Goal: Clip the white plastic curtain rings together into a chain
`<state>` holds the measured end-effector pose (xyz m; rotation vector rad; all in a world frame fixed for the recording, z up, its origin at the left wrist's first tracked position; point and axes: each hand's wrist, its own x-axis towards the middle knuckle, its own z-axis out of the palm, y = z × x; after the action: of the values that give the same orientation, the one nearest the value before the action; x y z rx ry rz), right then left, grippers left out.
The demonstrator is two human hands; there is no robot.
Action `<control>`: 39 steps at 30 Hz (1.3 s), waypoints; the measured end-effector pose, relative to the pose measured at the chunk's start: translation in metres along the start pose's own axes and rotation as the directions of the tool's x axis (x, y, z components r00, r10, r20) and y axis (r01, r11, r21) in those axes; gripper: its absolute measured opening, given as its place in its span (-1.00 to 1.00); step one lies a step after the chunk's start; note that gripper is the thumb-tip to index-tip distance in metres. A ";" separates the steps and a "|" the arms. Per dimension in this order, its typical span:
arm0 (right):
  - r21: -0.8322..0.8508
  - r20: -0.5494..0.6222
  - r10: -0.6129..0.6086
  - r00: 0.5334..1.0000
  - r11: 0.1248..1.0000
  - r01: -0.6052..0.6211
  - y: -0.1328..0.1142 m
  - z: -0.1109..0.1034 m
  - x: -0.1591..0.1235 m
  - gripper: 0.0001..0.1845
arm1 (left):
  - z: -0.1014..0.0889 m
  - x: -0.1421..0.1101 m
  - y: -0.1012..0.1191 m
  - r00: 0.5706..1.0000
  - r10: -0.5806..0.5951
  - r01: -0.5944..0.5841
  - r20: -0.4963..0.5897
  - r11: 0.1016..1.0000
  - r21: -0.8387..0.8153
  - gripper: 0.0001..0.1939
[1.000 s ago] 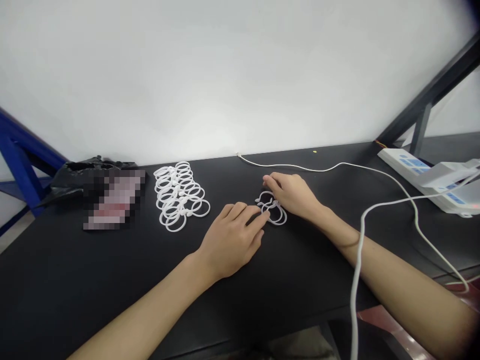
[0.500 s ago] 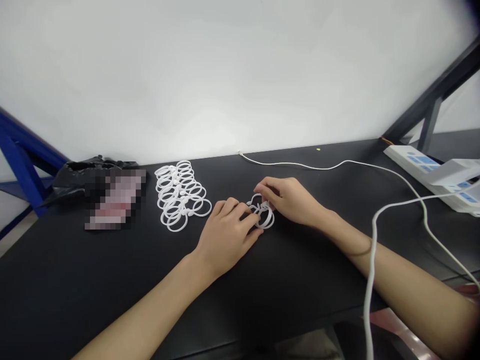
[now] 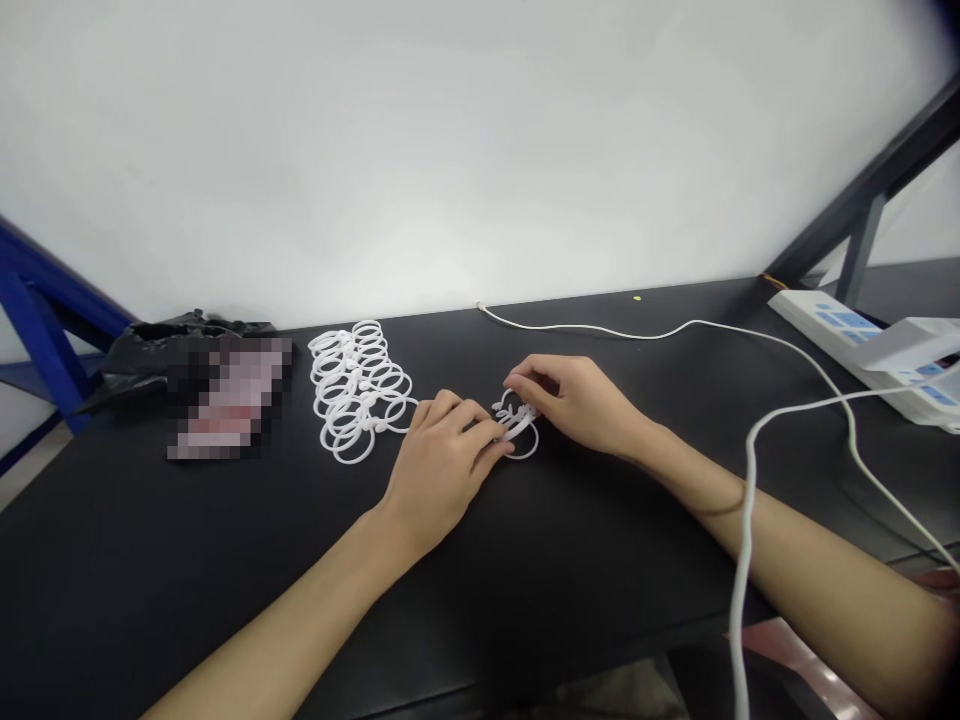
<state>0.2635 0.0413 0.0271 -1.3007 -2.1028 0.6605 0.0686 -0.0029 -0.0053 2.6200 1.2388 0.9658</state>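
Note:
A small cluster of white plastic rings (image 3: 523, 428) lies on the black table (image 3: 150, 560) between my hands. My left hand (image 3: 442, 465) rests knuckles up with its fingertips pinched on the cluster's left side. My right hand (image 3: 577, 400) curls over the cluster from the right, its fingers pinching the rings at the top. A larger spread of the same white rings (image 3: 360, 390) lies flat to the left, close to my left hand but not touching it.
A blurred pinkish item (image 3: 225, 400) on a black plastic bag (image 3: 142, 345) sits at the far left. A white cable (image 3: 750, 480) runs along the back and loops down at the right. A white and blue device (image 3: 877, 350) stands at the right. Blue frame bars (image 3: 37, 320) rise at left.
Both hands have slid the small ring cluster leftward across the table, toward the larger spread of rings. My fingers have closed tighter on it.

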 end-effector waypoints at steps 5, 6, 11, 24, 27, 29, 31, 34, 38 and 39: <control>0.084 -0.026 0.022 0.999 0.996 -0.020 0.002 -0.001 -0.001 -0.67 | -0.003 0.002 0.003 0.990 -0.083 0.066 -0.116 0.987 -0.144 -0.93; 0.108 -0.030 0.023 0.999 0.994 -0.020 0.002 -0.001 -0.001 -0.65 | -0.004 0.003 0.003 0.986 -0.110 0.087 -0.122 0.981 -0.176 -0.93; 0.211 -0.030 -0.033 0.999 0.977 0.039 0.000 -0.003 -0.003 -0.64 | -0.013 0.006 0.005 0.963 -0.256 0.225 -0.081 0.934 -0.277 -0.88; 0.264 0.025 -0.104 0.994 0.960 0.094 -0.008 0.004 -0.008 -0.78 | -0.014 0.005 0.001 0.870 -0.487 0.464 0.074 0.759 -0.458 -0.67; 0.274 0.001 -0.107 0.994 0.956 0.102 -0.009 0.005 -0.008 -0.77 | -0.015 0.005 0.001 0.879 -0.472 0.447 0.067 0.768 -0.459 -0.69; 0.270 -0.021 -0.117 0.993 0.955 0.119 -0.008 0.005 -0.008 -0.77 | -0.016 0.006 0.001 0.885 -0.460 0.439 0.072 0.771 -0.462 -0.69; 0.250 -0.050 -0.126 0.991 0.959 0.135 -0.007 0.005 -0.007 -0.78 | -0.017 0.005 0.002 0.891 -0.446 0.430 0.086 0.769 -0.473 -0.70; 0.220 -0.093 -0.128 0.987 0.964 0.146 -0.005 0.005 -0.006 -0.79 | -0.017 0.005 0.003 0.901 -0.425 0.416 0.091 0.782 -0.464 -0.71; 0.315 -0.092 -0.092 0.991 0.942 0.117 -0.005 0.006 -0.006 -0.75 | -0.017 0.004 0.003 0.914 -0.401 0.390 0.058 0.832 -0.393 -0.71; 0.364 -0.077 -0.073 0.994 0.927 0.096 -0.005 0.005 -0.006 -0.73 | -0.017 0.004 0.002 0.920 -0.389 0.375 0.041 0.847 -0.376 -0.72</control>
<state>0.2587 0.0334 0.0254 -1.0022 -1.8608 0.9126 0.0623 -0.0044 0.0115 1.9727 1.3527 1.0507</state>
